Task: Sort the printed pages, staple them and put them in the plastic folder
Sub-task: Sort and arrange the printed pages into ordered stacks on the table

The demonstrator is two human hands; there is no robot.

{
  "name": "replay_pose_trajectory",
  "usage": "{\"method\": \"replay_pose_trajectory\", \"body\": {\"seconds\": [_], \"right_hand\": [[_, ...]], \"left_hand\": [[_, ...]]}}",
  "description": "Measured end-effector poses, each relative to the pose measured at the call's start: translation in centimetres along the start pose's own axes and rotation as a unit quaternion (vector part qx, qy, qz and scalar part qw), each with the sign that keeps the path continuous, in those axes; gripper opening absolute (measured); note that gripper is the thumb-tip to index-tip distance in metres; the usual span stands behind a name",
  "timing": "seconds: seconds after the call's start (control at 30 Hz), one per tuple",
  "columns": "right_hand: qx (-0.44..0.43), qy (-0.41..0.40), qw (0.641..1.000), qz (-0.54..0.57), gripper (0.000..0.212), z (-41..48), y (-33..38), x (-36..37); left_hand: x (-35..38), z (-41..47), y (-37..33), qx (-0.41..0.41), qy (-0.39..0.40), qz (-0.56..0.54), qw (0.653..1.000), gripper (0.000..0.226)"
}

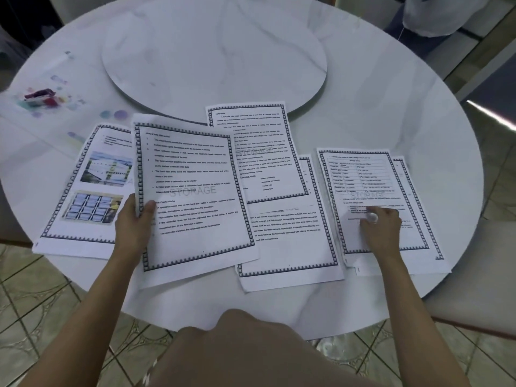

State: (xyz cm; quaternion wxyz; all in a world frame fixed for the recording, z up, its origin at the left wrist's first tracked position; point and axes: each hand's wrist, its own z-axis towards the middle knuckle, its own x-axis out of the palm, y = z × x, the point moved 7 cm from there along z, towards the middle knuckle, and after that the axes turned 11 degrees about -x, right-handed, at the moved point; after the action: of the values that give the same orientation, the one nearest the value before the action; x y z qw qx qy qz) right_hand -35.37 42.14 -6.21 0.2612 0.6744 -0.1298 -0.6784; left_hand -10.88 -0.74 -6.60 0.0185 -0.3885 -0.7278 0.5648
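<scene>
Sorting is under way, and the held page (192, 196), headed with a numbered list, is lifted off the bench (363, 93) at about 6 o'clock, its long axis running from 6 to 12 with a slight lean. The left hand (134, 222) pinches its left edge, thumb on top and fingers underneath. At 3 o'clock from that sheet sits the right pile (363, 177), topped by a table page, and the right hand (384, 222) is down on it with bent fingers; whether it pinches or only presses, I cannot tell. That is the relation to watch: the right hand is the nearer one to the pile, the left the nearer one to the picture page (83, 191) at 9 o'clock. Between them lie the far text page (259, 152) and the near text page (287, 241), overlapping. Nothing looks stapled yet. Out at 10 o'clock the plastic folder (50, 118) lies flat with a small dark-red object (39, 94) on it, probably the stapler. The turntable (215, 57) fills 12 o'clock.
</scene>
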Motion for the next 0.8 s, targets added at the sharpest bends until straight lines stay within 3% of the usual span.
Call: {"method": "replay_pose_trajectory", "body": {"seconds": [0.3,0.47,0.63,0.8], "right_hand": [[-0.034,0.039,0.998,0.046,0.037,-0.4,0.2,1.6],[0.015,-0.051,0.996,0.066,0.038,0.7,-1.6,-1.5],[0.070,-0.029,0.997,0.013,0.036,1.8,-4.6,-3.2],[0.150,0.048,0.986,-0.058,0.065,1.8,-7.1,-2.9]], "left_hand": [[1.6,-0.7,-1.1,0.012,0.007,0.025,1.000,0.035],[2.4,-1.5,-1.3,0.012,0.015,0.023,1.000,0.034],[3.0,-2.0,-1.3,0.011,0.017,0.026,0.999,0.033],[3.7,-2.3,-1.8,0.012,0.014,0.036,0.999,0.034]]}}
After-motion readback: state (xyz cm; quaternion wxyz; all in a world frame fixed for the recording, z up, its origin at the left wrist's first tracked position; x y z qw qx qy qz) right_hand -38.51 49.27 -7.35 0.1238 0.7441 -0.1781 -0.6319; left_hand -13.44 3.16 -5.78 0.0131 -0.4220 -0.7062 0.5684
